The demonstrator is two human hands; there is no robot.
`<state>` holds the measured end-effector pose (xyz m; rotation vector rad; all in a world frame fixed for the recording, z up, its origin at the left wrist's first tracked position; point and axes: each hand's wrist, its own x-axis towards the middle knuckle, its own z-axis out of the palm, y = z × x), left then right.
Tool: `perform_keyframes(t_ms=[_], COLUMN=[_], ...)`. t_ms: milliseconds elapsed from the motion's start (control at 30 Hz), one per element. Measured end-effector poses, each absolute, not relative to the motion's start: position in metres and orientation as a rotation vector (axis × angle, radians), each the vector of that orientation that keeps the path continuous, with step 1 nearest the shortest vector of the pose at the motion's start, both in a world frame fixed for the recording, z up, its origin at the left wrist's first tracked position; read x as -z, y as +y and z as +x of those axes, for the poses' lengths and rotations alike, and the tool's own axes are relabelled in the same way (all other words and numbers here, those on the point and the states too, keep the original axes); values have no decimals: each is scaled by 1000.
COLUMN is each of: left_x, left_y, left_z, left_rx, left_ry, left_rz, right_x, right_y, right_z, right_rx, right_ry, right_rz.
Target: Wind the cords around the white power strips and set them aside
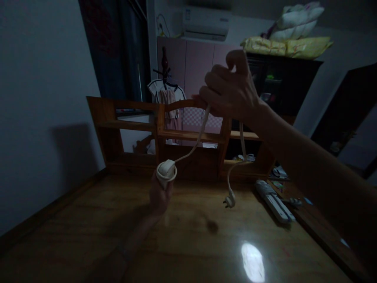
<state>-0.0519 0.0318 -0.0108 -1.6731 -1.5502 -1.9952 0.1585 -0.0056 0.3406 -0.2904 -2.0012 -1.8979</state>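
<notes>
My left hand, low and left of centre, is closed around a white power strip seen nearly end-on, its far part hidden. One turn of cord circles its end. From there the white cord rises in a slack curve to my right hand, held high with the fingers curled shut on it. Below my right hand the rest of the cord hangs down, ending in a white plug with dark prongs above the wooden table.
Another white power strip, with cord wound round one end, lies at the table's right side. A wooden shelf unit stands along the back edge. A wall borders the left side, and light reflects off the tabletop in front.
</notes>
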Motion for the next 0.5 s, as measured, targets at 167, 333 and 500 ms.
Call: perform_keyframes(t_ms=[167, 333, 500], left_x=[12, 15, 16], left_y=[34, 36, 32], left_z=[-52, -54, -49], left_rx=[1910, 1880, 1958], left_ry=[-1707, -1766, -1670], left_rz=[-1659, -1680, -1793], right_x=[-328, -292, -218], right_y=[34, 51, 52], right_z=[182, 243, 283], right_rx=[1623, 1683, 1675], right_ry=[-2283, -2220, -2375], right_rz=[-380, -577, -726])
